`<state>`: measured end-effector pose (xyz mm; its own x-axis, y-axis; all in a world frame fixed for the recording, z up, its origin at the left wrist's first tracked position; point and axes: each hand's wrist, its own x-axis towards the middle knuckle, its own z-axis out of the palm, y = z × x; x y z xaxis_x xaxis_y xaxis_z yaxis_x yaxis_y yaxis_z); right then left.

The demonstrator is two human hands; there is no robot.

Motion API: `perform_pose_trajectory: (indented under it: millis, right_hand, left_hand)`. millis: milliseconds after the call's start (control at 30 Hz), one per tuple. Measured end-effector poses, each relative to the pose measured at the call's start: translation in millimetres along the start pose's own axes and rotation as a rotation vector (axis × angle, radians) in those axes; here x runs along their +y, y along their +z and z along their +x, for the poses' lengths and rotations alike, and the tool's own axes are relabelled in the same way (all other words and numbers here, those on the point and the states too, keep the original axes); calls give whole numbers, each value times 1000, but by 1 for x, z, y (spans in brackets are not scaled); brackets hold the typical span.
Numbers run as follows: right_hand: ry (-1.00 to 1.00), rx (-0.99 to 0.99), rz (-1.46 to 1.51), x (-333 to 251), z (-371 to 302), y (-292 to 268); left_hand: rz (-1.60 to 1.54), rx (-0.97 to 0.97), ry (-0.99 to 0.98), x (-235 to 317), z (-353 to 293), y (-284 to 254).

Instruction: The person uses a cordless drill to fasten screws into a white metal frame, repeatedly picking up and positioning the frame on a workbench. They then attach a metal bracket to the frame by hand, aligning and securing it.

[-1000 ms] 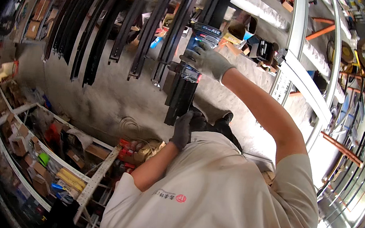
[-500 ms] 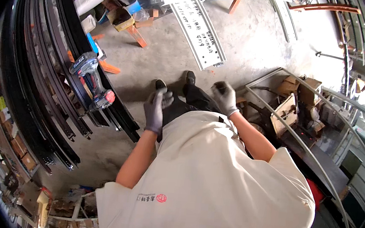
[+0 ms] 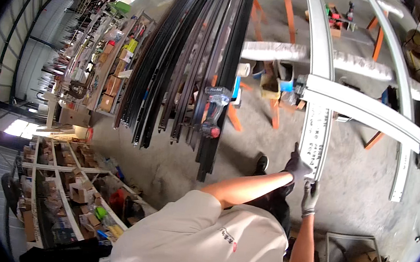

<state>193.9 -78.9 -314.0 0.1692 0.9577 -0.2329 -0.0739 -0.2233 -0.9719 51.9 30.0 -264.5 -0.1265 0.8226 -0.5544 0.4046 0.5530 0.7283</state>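
A long white metal profile point(image 3: 317, 127) with handwriting along it runs toward me, its near end just ahead of my body. My gloved left hand point(image 3: 296, 166) is at the left edge of that end, one finger stretched along the side and the thumb apart over the face. My gloved right hand point(image 3: 310, 199) closes on the near end from below; its fingertips are partly hidden there. A second white profile point(image 3: 366, 107) lies across the first, farther off.
Left of me, long dark profiles point(image 3: 186, 62) lie in a bundle with a cordless drill point(image 3: 214, 112) on top. Orange trestle legs point(image 3: 276, 113) stand beyond. A metal frame point(image 3: 352, 237) is at the lower right, and a shelf rack of boxes point(image 3: 70, 168) at the lower left.
My view has swung so the bundle and drill sit nearer the middle. Both hands have gone from in front of my body to the near end of the white profile.
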Motion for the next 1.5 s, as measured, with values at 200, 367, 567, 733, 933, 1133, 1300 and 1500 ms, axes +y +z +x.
perform_pose_trajectory:
  millis: [200, 367, 567, 733, 933, 1133, 1300, 1500]
  right_hand:
    - [-21, -158, 26, 24, 22, -38]
    - [-31, -92, 61, 29, 32, -43]
    - [18, -4, 166, 30, 33, -26]
    - [-77, 63, -65, 16, 25, -3]
    - [-23, 22, -29, 20, 17, 22]
    - [-68, 28, 27, 32, 11, 38]
    - [-104, 20, -11, 37, 9, 34]
    - [-114, 40, -150, 28, 14, 28]
  left_hand:
    - [14, 149, 191, -13, -1, 56]
    - [-92, 8, 126, -14, 21, 61]
    - [-101, -77, 214, -17, 46, 57]
    - [-260, -408, 295, -80, 73, 54]
    - [-319, 12, 170, -16, -8, -20]
    - [508, 344, 747, 5, -26, -48]
    - [881, 199, 914, 25, -12, -58]
    - [538, 390, 528, -8, 0, -34]
